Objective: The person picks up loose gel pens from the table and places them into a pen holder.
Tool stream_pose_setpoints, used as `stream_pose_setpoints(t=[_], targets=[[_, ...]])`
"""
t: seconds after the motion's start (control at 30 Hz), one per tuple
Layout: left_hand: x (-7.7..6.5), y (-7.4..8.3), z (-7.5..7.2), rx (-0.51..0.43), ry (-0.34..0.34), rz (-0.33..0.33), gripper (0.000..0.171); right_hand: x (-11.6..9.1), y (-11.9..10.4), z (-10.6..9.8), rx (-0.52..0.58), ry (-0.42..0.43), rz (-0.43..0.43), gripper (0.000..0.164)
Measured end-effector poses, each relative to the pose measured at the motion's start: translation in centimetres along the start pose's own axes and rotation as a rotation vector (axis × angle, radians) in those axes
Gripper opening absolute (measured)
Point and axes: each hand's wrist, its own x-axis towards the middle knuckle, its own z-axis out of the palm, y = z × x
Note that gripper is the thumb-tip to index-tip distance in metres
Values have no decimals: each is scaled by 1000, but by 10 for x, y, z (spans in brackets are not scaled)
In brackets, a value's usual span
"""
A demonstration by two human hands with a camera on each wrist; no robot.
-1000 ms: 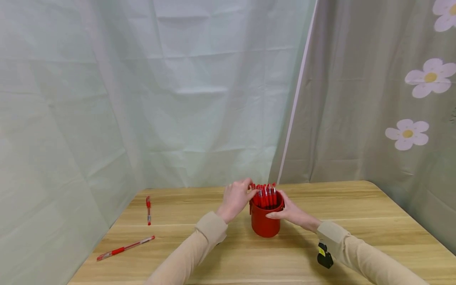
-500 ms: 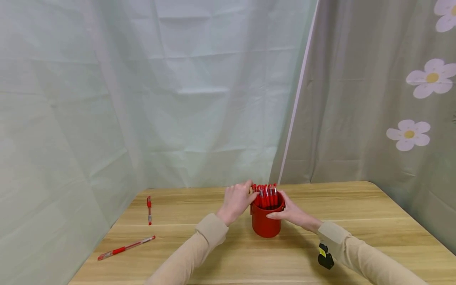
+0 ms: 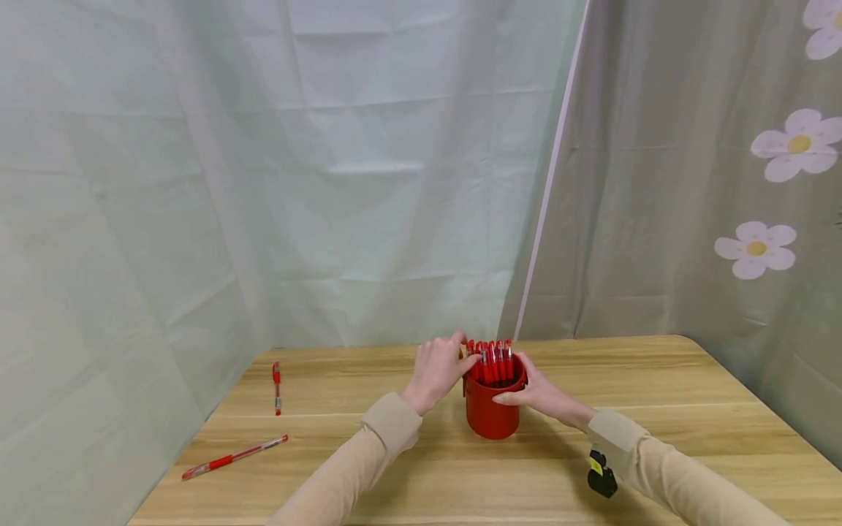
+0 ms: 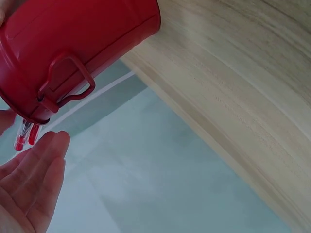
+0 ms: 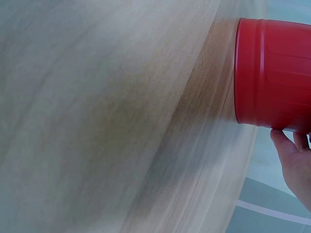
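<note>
A red pen cup [image 3: 492, 413] stands upright on the table in the head view, packed with several red-capped pens [image 3: 497, 361]. My right hand [image 3: 542, 394] grips the cup's right side near the rim, thumb in front; in the right wrist view its fingers [image 5: 289, 145] lie against the red wall. At the cup's left rim is my left hand [image 3: 435, 369], thumb and fingers on either side of the pen tops. The left wrist view shows its fingers [image 4: 41, 179] fairly straight, beside two pen ends [image 4: 28, 133]. Whether they touch the pens is unclear.
Two red pens lie at the table's left: one near the back [image 3: 276, 387], another slanted nearer the front [image 3: 234, 456]. The wooden table [image 3: 658, 380] ends at a pale curtain [image 3: 368, 219]. A looped handle [image 4: 73, 80] hangs on the cup's side.
Both hands keep nearly the same place at the cup. The whole head view shifts very slightly; the two loose pens stay where they lie.
</note>
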Motion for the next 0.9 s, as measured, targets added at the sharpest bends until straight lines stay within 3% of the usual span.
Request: stream_pose_setpoints(t=[0.23,0.53,0.9], targets=[[3,-4,-1,0,-15,-44,41,1,2,-1,-5,8,-3,77],[7,-21,-9,-3,64,-58,35,2,3,-1,-4,30,6,80],[6,-46,-21,-6,23,-126,31,4,2,0,-11,34,18,82]])
